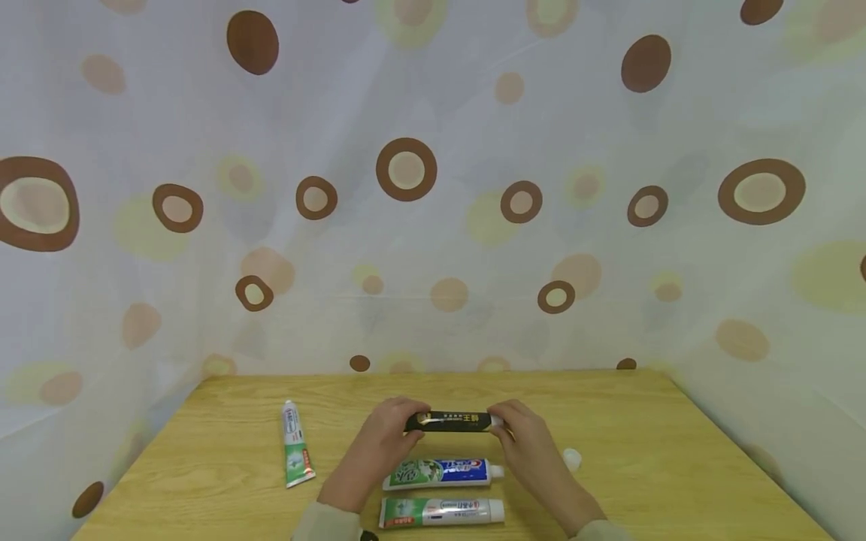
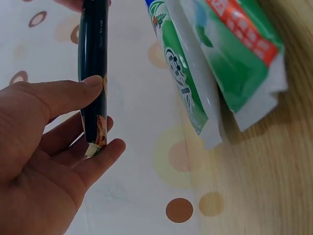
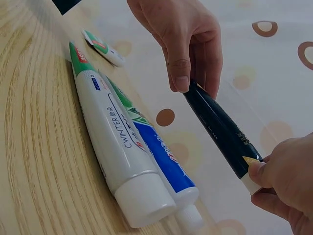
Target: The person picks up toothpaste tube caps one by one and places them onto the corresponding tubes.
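A black toothpaste tube (image 1: 449, 421) with gold lettering is held level between both hands, a little beyond two other tubes. My left hand (image 1: 386, 432) pinches its flat tail end between thumb and fingers. At its white cap end (image 3: 250, 183), my right hand (image 1: 531, 439) grips with thumb and fingertips, which partly cover that end. Nearest below the hands lies a blue and green Crest toothpaste tube (image 1: 463, 471). In front of it lies a white, green and red toothpaste tube (image 1: 453, 512); both have white caps pointing right.
Another green and white toothpaste tube (image 1: 295, 443) lies apart on the left of the wooden table (image 1: 203, 458). A small white cap (image 1: 572, 459) sits just right of my right hand. A dotted curtain (image 1: 446, 240) surrounds the table's back and sides.
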Available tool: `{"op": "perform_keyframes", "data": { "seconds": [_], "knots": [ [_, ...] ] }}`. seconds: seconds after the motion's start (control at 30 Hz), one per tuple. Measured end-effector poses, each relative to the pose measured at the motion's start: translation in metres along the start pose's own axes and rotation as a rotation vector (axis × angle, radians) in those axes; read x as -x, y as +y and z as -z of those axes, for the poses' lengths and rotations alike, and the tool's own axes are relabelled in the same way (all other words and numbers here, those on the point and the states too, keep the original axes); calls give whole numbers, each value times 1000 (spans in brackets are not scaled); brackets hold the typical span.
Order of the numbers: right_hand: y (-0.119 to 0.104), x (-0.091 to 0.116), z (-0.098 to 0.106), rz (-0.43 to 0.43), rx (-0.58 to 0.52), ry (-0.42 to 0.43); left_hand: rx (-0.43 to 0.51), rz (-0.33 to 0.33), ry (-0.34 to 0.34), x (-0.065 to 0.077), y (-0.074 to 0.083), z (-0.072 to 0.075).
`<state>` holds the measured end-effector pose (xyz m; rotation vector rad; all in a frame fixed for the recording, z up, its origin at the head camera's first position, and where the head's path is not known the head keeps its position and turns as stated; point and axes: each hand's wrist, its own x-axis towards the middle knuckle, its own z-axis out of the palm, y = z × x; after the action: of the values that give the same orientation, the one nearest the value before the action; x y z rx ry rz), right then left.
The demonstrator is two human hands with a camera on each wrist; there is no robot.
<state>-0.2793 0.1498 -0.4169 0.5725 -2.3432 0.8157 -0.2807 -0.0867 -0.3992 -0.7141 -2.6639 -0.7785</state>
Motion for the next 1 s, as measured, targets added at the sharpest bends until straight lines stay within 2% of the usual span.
{"op": "perform_keyframes", "data": {
  "seconds": [0.2,0.33,0.43,0.6,0.83,1.0],
  "knots": [
    [8,3,-8,-29,-9,-3,19,-7,-112,-6,-6,-3],
    [10,3,-13,-82,-38,-48,0,35,-162,-7,-10,-7],
    [10,3,-17,-98,-42,-74,-27,57,-167,-6,-12,-10],
    [12,3,-21,-131,-34,-100,-93,37,-168,-6,-16,-14],
    [14,3,-23,-179,-46,-148,-95,18,-183,-8,-22,-18],
    [15,2,-26,-197,-57,-174,-54,27,-214,-8,-27,-17]
  ]
}}
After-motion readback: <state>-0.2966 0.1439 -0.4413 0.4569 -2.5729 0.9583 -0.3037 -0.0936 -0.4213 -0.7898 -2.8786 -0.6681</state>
